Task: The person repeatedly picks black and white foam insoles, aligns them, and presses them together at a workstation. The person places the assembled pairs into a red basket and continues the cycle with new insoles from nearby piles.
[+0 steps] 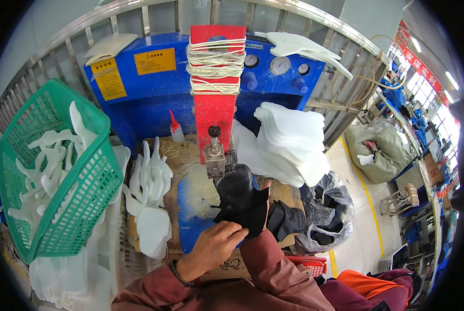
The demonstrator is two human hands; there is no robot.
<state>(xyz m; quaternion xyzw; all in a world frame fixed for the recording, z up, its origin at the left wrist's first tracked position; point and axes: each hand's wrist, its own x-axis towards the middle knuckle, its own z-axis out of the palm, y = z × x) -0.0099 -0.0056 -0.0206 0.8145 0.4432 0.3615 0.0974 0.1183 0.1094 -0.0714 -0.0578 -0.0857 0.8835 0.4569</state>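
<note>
A black, soft-looking piece with pointed corners point(240, 199) lies beneath the metal head point(214, 158) of a red and blue machine. My left hand point(213, 250) pinches the near edge of this piece between thumb and fingers. Along the piece's right side shows a narrow strip of my right hand point(267, 201); the black piece covers its fingers, so their grip does not show. Several dark pieces point(285, 220) lie stacked just right of my right hand. To the left, a blue work surface point(193, 228) carries pale residue.
White curved shapes fill a green basket point(71, 220) at left; more white pieces point(154, 228) lie beside the blue surface. A white stack point(291, 140) stands right of the red column point(209, 111). A plastic bag point(341, 220) holds black scraps. A red-tipped bottle point(176, 132) stands behind.
</note>
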